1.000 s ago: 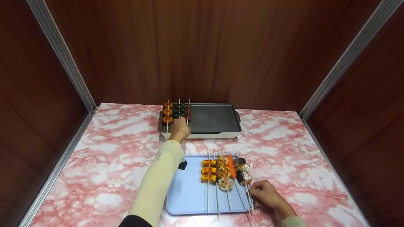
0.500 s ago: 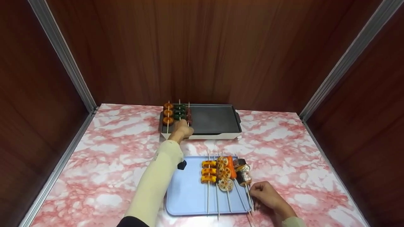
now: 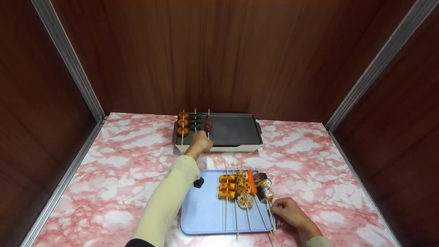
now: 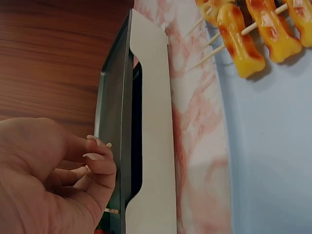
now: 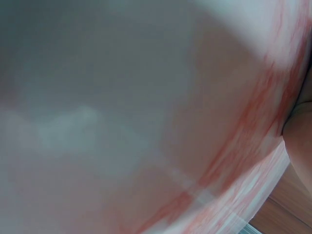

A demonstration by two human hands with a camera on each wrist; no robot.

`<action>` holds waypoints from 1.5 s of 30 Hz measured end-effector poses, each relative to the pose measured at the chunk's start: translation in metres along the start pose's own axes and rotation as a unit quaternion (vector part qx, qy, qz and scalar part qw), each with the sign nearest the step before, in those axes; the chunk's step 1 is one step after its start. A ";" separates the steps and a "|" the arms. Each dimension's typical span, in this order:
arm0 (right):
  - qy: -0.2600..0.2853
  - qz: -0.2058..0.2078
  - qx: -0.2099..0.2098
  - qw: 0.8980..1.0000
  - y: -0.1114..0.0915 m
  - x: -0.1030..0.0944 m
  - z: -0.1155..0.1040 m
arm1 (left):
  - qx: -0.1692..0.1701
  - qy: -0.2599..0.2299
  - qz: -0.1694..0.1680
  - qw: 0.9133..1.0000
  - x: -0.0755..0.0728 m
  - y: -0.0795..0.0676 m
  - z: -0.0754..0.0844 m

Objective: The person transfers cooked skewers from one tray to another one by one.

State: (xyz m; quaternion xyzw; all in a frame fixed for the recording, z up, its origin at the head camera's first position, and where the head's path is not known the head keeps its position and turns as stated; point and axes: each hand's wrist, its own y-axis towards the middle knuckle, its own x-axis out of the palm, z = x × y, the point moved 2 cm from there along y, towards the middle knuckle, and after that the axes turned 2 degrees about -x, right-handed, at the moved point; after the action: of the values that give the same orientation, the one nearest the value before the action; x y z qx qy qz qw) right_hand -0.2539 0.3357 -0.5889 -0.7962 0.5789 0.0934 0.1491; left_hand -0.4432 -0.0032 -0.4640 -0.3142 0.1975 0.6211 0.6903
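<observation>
My left hand (image 3: 201,141) is over the front edge of the grill plate (image 3: 236,130), fingers curled round the stick of a dark red meat skewer (image 3: 208,124). In the left wrist view, a stick end (image 4: 109,145) pokes out by the fingertips of that hand (image 4: 53,180). Left of it on the plate lie a dark green vegetable skewer (image 3: 195,117) and a skewer of orange-brown rounds (image 3: 182,122). My right hand (image 3: 291,213) rests by the tray's right edge, its bent fingers beside the sticks of a silver-skinned skewer (image 3: 265,194); I cannot tell whether it grips anything.
The light blue tray (image 3: 200,212) stands in front of the grill. On it lie a yellow-chunk skewer (image 3: 226,186), a lotus-root skewer (image 3: 244,187) and an orange skewer (image 3: 251,181). Wooden walls (image 3: 219,61) enclose the marbled table (image 3: 130,147). The right wrist view is mostly blurred.
My left hand has shifted slightly right with the meat skewer, opening a gap beside the green skewer. The right hand and the tray have stayed put.
</observation>
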 end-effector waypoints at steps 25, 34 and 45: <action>-0.003 0.004 0.015 1.000 0.002 0.001 0.000 | 0.102 -0.011 -0.019 0.995 0.003 -0.046 0.000; 0.012 0.003 0.021 1.000 0.000 0.001 -0.002 | 0.133 -0.045 -0.021 0.990 0.012 -0.065 -0.007; 0.014 0.000 0.027 1.000 0.001 0.002 -0.004 | 0.131 -0.110 -0.064 0.983 0.026 -0.090 -0.022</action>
State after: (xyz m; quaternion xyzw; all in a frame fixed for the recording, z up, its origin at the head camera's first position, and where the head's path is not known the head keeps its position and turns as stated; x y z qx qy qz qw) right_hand -0.2545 0.3321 -0.5857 -0.7929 0.5835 0.0666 0.1622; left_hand -0.3487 -0.0020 -0.4806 -0.1628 0.1799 0.5747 0.7816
